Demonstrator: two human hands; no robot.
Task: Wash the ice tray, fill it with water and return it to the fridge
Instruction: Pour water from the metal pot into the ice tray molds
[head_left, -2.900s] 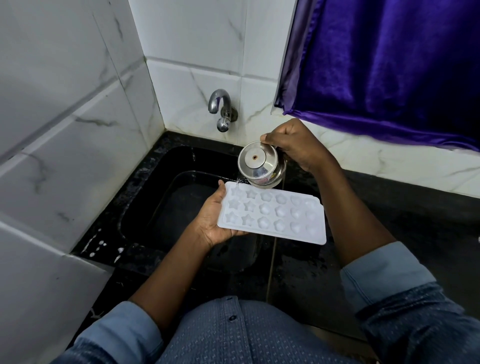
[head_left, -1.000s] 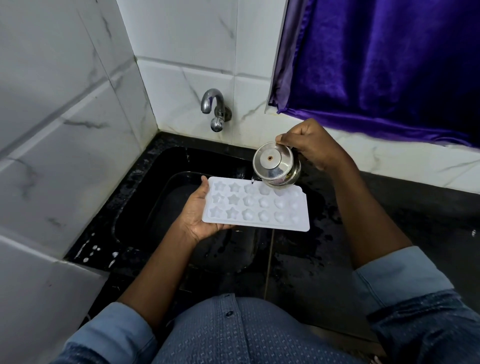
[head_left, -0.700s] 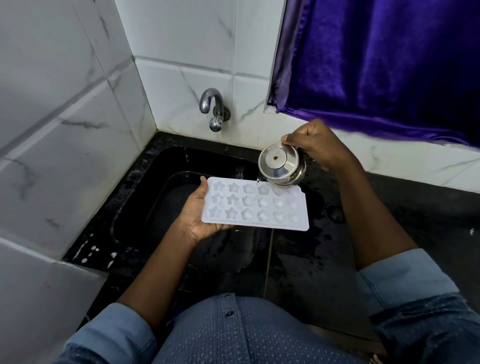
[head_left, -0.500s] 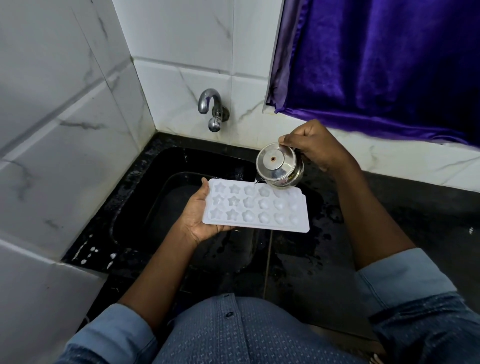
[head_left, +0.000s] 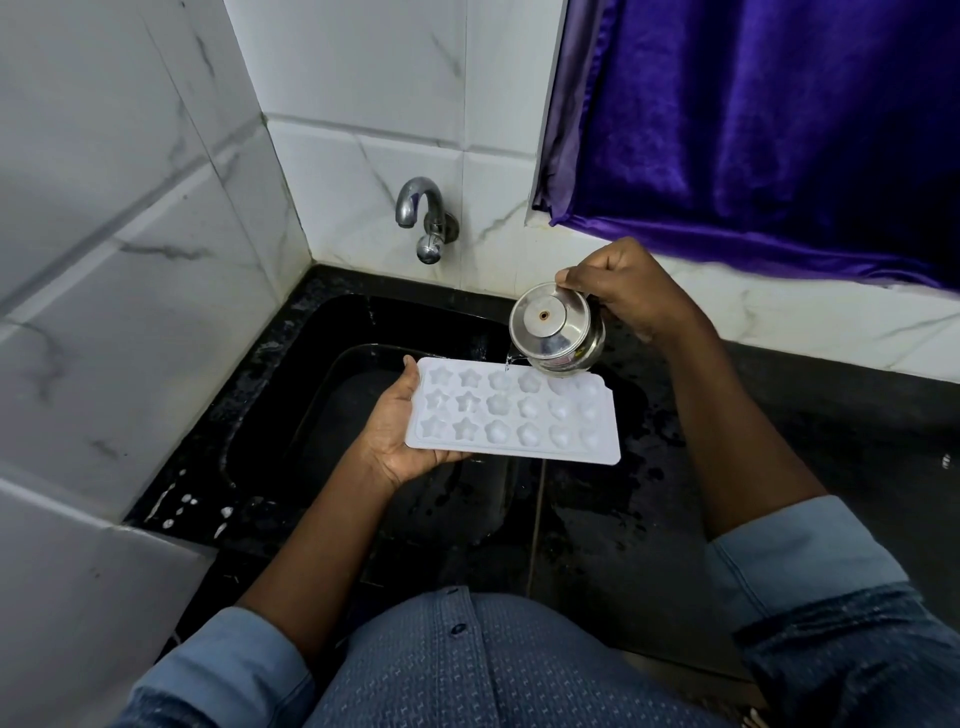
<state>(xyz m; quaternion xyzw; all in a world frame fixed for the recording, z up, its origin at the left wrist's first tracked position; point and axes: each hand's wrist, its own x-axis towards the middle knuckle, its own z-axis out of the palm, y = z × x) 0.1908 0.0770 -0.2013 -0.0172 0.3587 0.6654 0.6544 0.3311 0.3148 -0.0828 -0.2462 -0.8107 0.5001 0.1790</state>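
A white ice tray (head_left: 511, 413) with star and round moulds is held level over the black sink (head_left: 322, 374). My left hand (head_left: 397, 434) holds it from below at its left end, thumb on the edge. My right hand (head_left: 623, 291) grips a small steel pot (head_left: 556, 327), tilted over the tray's back edge. A thin stream of water runs from the pot's rim into a mould in the back row.
A chrome tap (head_left: 423, 218) juts from the marble-tiled wall behind the sink, with no water running from it. The black counter (head_left: 831, 415) to the right is wet. A purple curtain (head_left: 753, 119) hangs at the upper right.
The steel pot has shifted along the tray's back row while pouring. The tray stays nearly still in my left hand.
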